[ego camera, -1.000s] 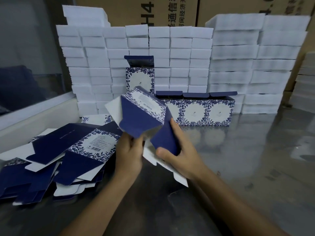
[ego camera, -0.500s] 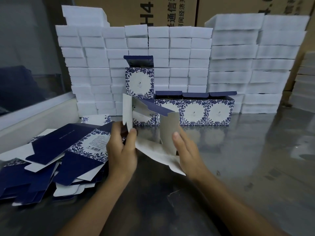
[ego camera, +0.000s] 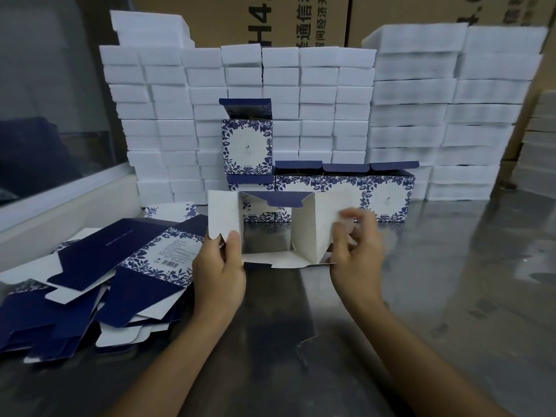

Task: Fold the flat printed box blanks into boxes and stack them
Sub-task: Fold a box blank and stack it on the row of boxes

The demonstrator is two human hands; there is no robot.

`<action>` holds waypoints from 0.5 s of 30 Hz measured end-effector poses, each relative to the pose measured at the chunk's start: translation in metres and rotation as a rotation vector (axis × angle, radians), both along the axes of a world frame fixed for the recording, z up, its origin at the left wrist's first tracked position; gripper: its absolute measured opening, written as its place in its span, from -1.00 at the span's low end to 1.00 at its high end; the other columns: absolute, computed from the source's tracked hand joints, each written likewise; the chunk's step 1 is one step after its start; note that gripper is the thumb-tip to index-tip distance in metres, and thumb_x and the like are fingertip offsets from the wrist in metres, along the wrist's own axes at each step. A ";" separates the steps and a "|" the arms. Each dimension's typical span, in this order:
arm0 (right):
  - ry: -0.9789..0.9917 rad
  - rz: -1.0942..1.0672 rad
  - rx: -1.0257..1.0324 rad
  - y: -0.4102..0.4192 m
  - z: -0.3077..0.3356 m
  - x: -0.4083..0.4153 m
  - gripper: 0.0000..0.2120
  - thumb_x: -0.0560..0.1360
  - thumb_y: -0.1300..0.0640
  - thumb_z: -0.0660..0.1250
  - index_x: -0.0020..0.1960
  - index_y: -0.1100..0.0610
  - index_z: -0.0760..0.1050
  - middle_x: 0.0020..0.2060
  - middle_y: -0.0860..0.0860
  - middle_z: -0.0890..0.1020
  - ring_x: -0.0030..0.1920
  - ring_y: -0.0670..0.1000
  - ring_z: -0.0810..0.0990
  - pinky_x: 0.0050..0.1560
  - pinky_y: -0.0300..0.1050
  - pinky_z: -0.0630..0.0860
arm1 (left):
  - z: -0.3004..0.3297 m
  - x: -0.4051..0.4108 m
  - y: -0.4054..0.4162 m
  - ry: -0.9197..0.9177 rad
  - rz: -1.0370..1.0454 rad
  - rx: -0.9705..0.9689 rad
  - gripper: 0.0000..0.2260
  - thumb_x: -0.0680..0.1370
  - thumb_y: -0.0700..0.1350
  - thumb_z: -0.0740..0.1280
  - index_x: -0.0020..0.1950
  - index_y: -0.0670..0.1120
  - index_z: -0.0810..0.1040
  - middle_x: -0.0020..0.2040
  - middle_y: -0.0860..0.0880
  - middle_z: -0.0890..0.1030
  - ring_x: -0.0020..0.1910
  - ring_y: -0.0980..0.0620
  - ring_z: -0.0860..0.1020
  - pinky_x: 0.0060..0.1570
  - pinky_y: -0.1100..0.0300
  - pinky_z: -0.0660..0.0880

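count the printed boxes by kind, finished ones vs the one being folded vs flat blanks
finished boxes standing at the back: 5 (4 in the bottom row, 1 on top)
half-folded box being held: 1
flat blanks in the pile: too overlapped to count
total countable: 6

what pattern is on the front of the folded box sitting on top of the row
Dark blue floral border around a white centre on the top box, clearest in the head view.
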State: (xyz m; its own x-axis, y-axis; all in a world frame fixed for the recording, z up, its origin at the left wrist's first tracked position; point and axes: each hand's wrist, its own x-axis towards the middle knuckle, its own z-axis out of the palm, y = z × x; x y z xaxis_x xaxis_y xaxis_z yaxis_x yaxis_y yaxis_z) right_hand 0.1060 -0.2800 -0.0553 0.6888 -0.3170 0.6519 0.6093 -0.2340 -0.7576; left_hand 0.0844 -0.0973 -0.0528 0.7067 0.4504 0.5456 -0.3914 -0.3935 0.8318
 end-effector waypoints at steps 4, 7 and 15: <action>-0.026 0.016 -0.267 0.003 -0.006 -0.001 -0.64 0.54 0.34 0.10 0.02 -0.02 0.57 -0.19 -0.30 0.52 -0.20 0.05 0.57 -0.19 0.25 0.57 | 0.001 0.001 0.005 -0.014 0.053 -0.037 -0.71 0.66 -0.08 0.19 -0.18 -0.21 0.47 -0.30 -0.09 0.53 -0.27 -0.05 0.51 -0.25 0.02 0.40; 0.003 0.097 -0.452 0.008 -0.001 -0.006 -0.48 0.39 0.33 0.04 0.23 0.12 0.56 -0.05 -0.32 0.46 -0.11 -0.18 0.51 -0.12 0.02 0.55 | 0.003 0.003 0.011 -0.009 0.121 -0.104 -0.74 0.66 -0.07 0.18 -0.18 -0.16 0.44 -0.32 0.01 0.49 -0.29 0.01 0.47 -0.18 -0.02 0.45; 0.168 0.270 -0.745 0.012 0.002 -0.014 -0.31 0.42 0.27 0.29 0.50 -0.12 0.31 0.28 -0.13 0.46 0.18 0.01 0.51 0.12 0.11 0.56 | 0.000 0.010 0.021 0.055 0.129 -0.247 -0.81 0.67 -0.06 0.17 0.00 -0.11 0.51 -0.18 0.03 0.57 -0.06 -0.13 0.57 0.11 -0.18 0.52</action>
State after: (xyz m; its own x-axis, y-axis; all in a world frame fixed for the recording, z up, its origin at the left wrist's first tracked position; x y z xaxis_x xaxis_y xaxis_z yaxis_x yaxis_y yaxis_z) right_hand 0.0922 -0.2684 -0.0530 0.7870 0.3508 0.5075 0.6089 -0.5741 -0.5474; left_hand 0.0946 -0.0766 -0.0531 0.6606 0.6531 0.3702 -0.3025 -0.2197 0.9275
